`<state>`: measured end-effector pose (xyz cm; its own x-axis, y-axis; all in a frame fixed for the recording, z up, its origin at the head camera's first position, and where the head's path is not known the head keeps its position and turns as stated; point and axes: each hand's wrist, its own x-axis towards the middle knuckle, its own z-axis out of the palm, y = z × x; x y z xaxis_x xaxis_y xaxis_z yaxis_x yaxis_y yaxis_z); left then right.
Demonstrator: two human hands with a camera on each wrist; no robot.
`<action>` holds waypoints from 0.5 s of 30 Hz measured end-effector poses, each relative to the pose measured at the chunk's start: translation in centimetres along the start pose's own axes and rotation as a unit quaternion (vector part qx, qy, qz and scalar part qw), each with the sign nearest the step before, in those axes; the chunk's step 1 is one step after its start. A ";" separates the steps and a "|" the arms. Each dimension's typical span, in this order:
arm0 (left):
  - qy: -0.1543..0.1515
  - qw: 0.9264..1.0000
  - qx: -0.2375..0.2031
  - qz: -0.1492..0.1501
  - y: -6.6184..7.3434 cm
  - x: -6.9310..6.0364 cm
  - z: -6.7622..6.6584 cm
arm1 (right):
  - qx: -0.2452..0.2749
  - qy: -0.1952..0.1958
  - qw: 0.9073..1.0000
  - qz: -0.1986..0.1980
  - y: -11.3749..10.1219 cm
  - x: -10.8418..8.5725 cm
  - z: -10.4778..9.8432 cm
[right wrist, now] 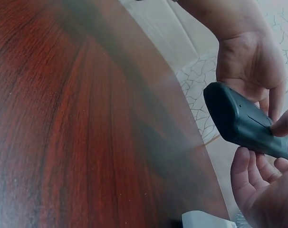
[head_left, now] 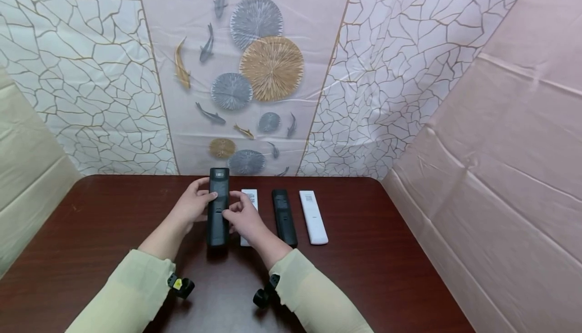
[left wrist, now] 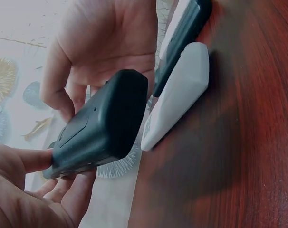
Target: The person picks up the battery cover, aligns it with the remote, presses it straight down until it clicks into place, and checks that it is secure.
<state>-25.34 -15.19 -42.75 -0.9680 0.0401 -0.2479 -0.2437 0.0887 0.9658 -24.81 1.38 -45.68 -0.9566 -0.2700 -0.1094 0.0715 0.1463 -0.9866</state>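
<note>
A black remote control is held up above the table, its back with the battery cover facing the head camera. My left hand grips its left side, thumb on the back and fingers underneath. From the right, my right hand pinches the same remote, its thumb at the latch of the battery cover and the other fingers curled below. The cover sits in place in the left wrist view, where the remote points its lower end at the camera. Behind the right hand lies a white remote, partly hidden.
To the right of the hands lie another black remote and a second white remote, both back up. They rest on a dark red wooden table. Patterned cloth hangs behind the table's far edge.
</note>
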 end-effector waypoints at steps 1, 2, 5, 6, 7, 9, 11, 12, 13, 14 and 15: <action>0.001 1.000 -0.001 -0.001 0.0 0.0 0.0 | -0.003 -0.001 1.000 -0.002 0.1 0.1 0.0; 0.002 1.000 -0.003 -0.002 0.0 -0.1 -0.1 | -0.005 -0.002 1.000 -0.003 0.1 0.1 0.1; 0.004 1.000 -0.004 -0.007 0.0 -0.1 -0.2 | -0.008 -0.003 1.000 -0.003 0.3 0.3 0.2; 0.004 1.000 -0.004 -0.009 0.0 -0.2 -0.2 | -0.009 -0.003 1.000 -0.003 0.4 0.4 0.2; 0.002 1.000 -0.004 -0.011 0.0 -0.2 -0.2 | -0.009 -0.003 1.000 -0.002 0.4 0.4 0.2; -0.003 1.000 -0.005 -0.013 0.1 -0.2 -0.3 | -0.007 -0.003 1.000 -0.001 0.4 0.4 0.2; -0.010 1.000 -0.006 -0.013 0.1 -0.3 -0.5 | -0.002 -0.005 1.000 0.003 0.3 0.3 0.2; -0.014 1.000 -0.007 -0.012 0.1 -0.3 -0.5 | 0.001 -0.005 1.000 0.005 0.3 0.3 0.2; -0.018 1.000 -0.007 -0.011 0.1 -0.3 -0.6 | 0.005 -0.006 1.000 0.008 0.3 0.3 0.2; -0.022 1.000 -0.008 -0.011 0.0 -0.3 -0.7 | 0.007 -0.007 1.000 0.010 0.3 0.3 0.1; -0.024 1.000 -0.007 -0.010 0.0 -0.3 -0.8 | 0.010 -0.008 1.000 0.012 0.3 0.2 0.1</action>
<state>-25.05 -15.96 -42.65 -0.9591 0.0871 -0.2693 -0.2631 0.0758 0.9618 -24.98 1.22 -46.00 -0.9497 -0.2829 -0.1344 0.0997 0.1337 -0.9860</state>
